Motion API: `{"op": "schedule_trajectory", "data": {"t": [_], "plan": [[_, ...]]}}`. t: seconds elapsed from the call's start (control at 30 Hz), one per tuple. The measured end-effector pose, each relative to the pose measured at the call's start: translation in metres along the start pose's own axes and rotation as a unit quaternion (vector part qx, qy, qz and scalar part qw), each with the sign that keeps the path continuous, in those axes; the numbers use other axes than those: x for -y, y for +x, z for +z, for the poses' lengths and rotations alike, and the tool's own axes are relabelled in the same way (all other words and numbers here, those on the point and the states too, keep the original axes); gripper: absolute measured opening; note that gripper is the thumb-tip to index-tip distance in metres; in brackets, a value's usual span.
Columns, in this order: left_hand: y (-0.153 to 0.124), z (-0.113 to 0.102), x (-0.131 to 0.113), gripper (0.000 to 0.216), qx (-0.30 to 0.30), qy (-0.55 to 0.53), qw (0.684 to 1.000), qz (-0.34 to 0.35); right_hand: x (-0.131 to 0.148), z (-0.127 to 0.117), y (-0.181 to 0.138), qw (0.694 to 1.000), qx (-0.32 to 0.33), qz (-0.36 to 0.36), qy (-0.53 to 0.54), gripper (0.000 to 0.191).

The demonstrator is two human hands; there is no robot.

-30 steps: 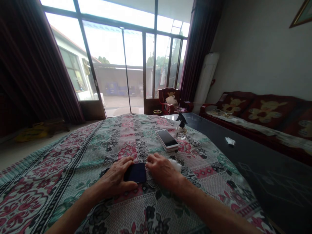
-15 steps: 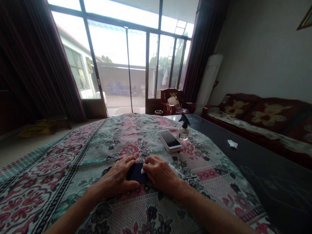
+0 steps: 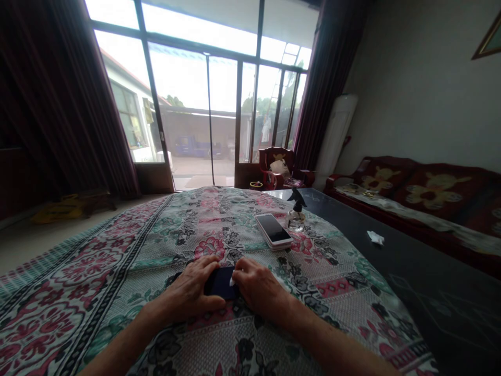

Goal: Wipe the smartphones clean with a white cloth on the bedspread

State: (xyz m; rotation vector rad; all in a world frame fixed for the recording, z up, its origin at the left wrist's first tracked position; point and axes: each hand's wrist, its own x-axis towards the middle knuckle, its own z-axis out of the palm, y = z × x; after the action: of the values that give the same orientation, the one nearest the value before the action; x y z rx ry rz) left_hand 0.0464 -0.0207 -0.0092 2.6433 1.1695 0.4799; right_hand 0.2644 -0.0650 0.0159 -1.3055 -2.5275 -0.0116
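Observation:
A dark blue phone (image 3: 220,283), flat and rectangular, lies on the patterned tablecloth between my hands. My left hand (image 3: 194,286) grips its left end, thumb along the near edge and fingers at the far edge. Over the right end, my right hand (image 3: 256,284) is closed on a wad of white tissue (image 3: 232,280) that touches the phone's surface. Only a small tip of the tissue shows; the fingers hide the rest. Beyond my hands lies a white smartphone (image 3: 274,231) with a dark screen, seemingly stacked on another flat item.
A clear spray bottle (image 3: 296,219) with a black trigger head stands behind the white smartphone. The floral tablecloth (image 3: 156,250) covers the surface under my hands. To the right, a crumpled white tissue (image 3: 376,238) sits on a dark tabletop (image 3: 352,214), with a wooden sofa (image 3: 430,190) beyond.
My right hand has shifted slightly on the phone, and less of the tissue shows. The left hand keeps its hold. The whole view has tilted up a little.

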Motion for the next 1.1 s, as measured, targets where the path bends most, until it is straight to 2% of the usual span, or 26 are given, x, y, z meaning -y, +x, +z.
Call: {"op": "schedule_trajectory", "data": {"t": [0.23,0.37,0.63,0.83,1.1], "plan": [[-0.001,0.003,0.003,0.071,0.001,-0.003,1.0,-0.007,-0.001,-0.002,-0.003,1.0,0.004,0.005,0.015,0.02],[0.0,-0.002,-0.003,0.072,0.021,0.0,0.999,-0.03,-0.001,0.003,-0.001,0.999,-0.009,0.034,0.009,0.02],[-0.001,-0.012,-0.017,0.068,0.018,0.005,0.999,-0.048,-0.003,0.003,-0.006,0.999,-0.001,0.031,0.035,0.018],[0.002,-0.016,-0.029,0.068,0.025,0.01,0.995,-0.092,-0.004,0.006,-0.003,0.999,-0.005,0.041,0.028,0.018],[0.003,-0.016,-0.031,0.066,0.026,0.02,0.993,-0.112,-0.007,0.012,0.001,0.999,-0.021,0.039,0.012,0.017]]}}
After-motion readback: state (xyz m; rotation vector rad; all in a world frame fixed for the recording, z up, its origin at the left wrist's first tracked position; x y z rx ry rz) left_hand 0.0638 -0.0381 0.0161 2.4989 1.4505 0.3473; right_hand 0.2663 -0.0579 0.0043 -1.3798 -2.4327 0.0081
